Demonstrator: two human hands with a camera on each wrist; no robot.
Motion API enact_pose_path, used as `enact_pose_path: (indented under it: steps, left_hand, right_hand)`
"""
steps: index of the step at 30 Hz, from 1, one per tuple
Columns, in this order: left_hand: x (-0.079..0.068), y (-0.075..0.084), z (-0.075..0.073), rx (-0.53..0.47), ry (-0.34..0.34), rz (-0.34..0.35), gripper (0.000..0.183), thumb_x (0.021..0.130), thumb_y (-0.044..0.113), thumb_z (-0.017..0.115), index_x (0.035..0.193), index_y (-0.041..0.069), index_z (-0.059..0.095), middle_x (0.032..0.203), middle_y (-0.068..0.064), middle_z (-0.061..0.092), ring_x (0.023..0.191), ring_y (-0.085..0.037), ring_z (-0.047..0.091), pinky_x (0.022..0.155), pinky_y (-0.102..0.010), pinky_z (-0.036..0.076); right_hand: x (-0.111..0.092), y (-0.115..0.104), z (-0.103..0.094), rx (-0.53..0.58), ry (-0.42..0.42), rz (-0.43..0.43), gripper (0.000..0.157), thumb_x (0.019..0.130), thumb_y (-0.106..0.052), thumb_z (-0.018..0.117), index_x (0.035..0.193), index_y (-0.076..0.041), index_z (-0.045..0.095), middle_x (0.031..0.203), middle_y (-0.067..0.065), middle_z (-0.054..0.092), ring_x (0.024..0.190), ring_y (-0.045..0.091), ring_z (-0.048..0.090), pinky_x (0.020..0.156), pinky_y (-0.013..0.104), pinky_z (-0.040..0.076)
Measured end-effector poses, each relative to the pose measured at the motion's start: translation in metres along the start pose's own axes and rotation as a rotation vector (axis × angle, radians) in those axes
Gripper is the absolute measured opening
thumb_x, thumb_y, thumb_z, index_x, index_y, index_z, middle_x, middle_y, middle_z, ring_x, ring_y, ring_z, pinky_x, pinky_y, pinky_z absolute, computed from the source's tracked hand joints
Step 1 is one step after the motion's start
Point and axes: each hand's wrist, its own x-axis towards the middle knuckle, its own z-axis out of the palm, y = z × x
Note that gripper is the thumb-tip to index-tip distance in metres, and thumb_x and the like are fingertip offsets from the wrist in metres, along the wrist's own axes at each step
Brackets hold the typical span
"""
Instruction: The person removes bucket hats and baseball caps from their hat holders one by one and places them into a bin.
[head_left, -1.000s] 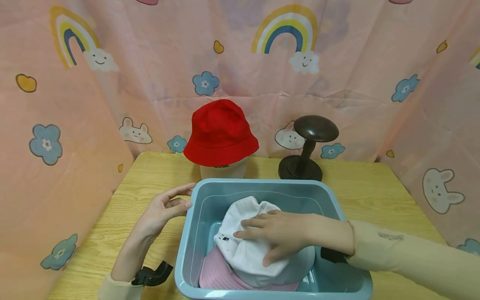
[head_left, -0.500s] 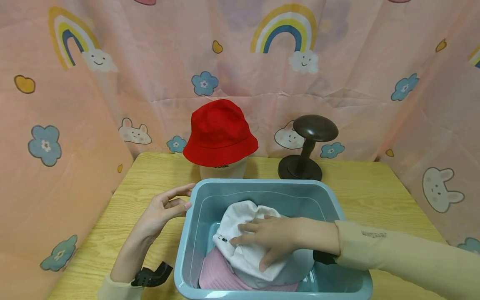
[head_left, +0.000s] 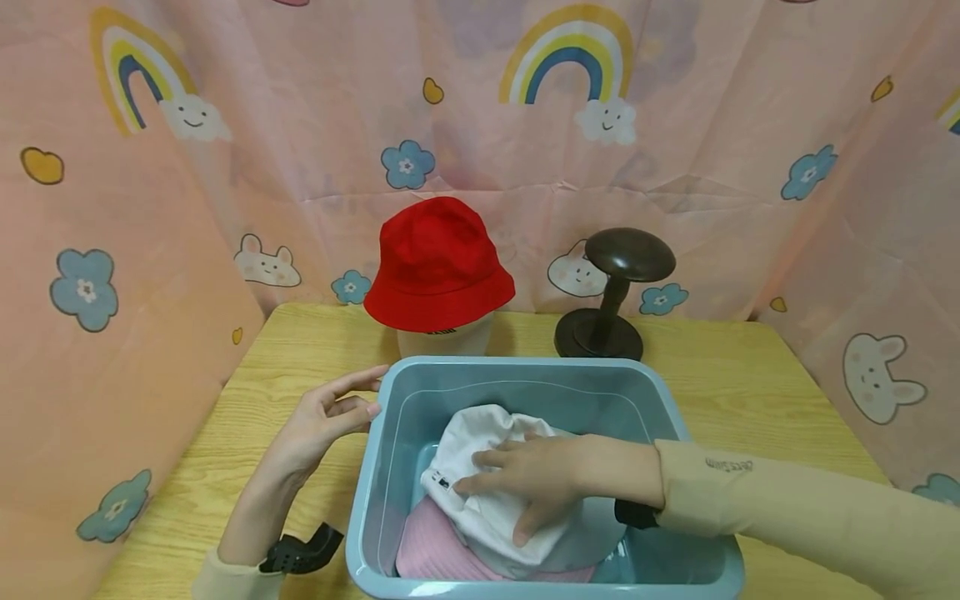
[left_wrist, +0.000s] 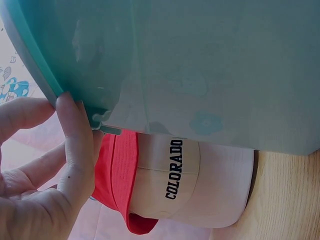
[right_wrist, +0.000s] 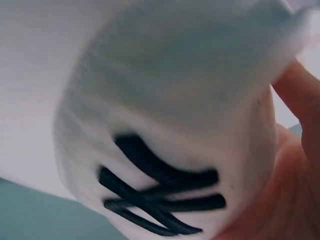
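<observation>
A white baseball cap lies in a light blue plastic basin, on top of a pink ribbed hat. My right hand rests over the cap's crown with its fingers spread. Dark embroidered letters on the cap's front fill the right wrist view, with part of the palm beside them. At the basin's left side, my left hand pinches the rim between thumb and fingers. The left wrist view shows the thumb against that rim. Part of the cap is hidden under my right hand.
Behind the basin, a red bucket hat sits over a cream cap marked COLORADO. To its right stands a dark hat stand with a round base. A wooden table carries everything, and a pink patterned curtain surrounds it.
My right hand has shifted slightly left with the white cap under it, and the cap's crown has sunk lower in the basin. The left hand has stayed on the rim.
</observation>
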Motion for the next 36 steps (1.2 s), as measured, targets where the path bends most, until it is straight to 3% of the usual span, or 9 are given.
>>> enact_pose_path:
  steps: [8,12,19,30,36]
  left_hand:
    - [0.0,0.0,0.0,0.007,-0.001,0.009,0.051,0.093,0.011,0.06,0.141,0.003,0.045,0.122,-0.008,0.053,0.087,-0.01,0.07,0.082,-0.031,0.057]
    - [0.0,0.0,0.0,0.002,-0.001,0.006,0.051,0.093,0.011,0.061,0.141,0.003,0.045,0.123,-0.008,0.053,0.086,-0.01,0.07,0.082,-0.031,0.057]
    - [0.001,-0.001,0.0,0.001,0.003,0.006,0.051,0.093,0.011,0.061,0.141,0.003,0.045,0.122,-0.004,0.054,0.085,-0.01,0.07,0.082,-0.03,0.057]
    - [0.001,-0.001,0.0,-0.001,-0.002,0.011,0.051,0.093,0.011,0.06,0.141,0.002,0.045,0.121,-0.006,0.054,0.086,-0.01,0.07,0.082,-0.03,0.057]
    - [0.001,-0.001,0.0,0.001,-0.004,0.022,0.051,0.093,0.01,0.06,0.141,0.002,0.045,0.119,-0.004,0.054,0.085,-0.01,0.07,0.081,-0.03,0.057]
  right_hand:
    - [-0.008,0.0,-0.015,-0.025,0.029,-0.062,0.067,0.083,-0.041,0.072,0.142,-0.039,0.041,0.135,-0.011,0.052,0.12,0.008,0.05,0.102,0.032,0.045]
    - [-0.014,0.001,-0.019,-0.06,0.06,-0.074,0.061,0.084,-0.043,0.071,0.139,-0.032,0.048,0.129,-0.011,0.057,0.113,0.005,0.053,0.098,0.026,0.047]
    - [-0.025,0.003,-0.03,-0.027,0.112,-0.055,0.056,0.085,-0.04,0.071,0.136,-0.03,0.052,0.126,-0.01,0.06,0.107,0.008,0.056,0.09,0.024,0.05]
    - [-0.038,0.005,-0.045,0.018,0.213,-0.071,0.054,0.087,-0.037,0.069,0.138,-0.031,0.051,0.13,-0.009,0.059,0.115,0.011,0.055,0.095,0.033,0.051]
    - [-0.042,0.005,-0.049,0.021,0.266,-0.1,0.051,0.089,-0.039,0.066,0.137,-0.029,0.052,0.129,-0.009,0.059,0.118,0.01,0.055,0.1,0.032,0.049]
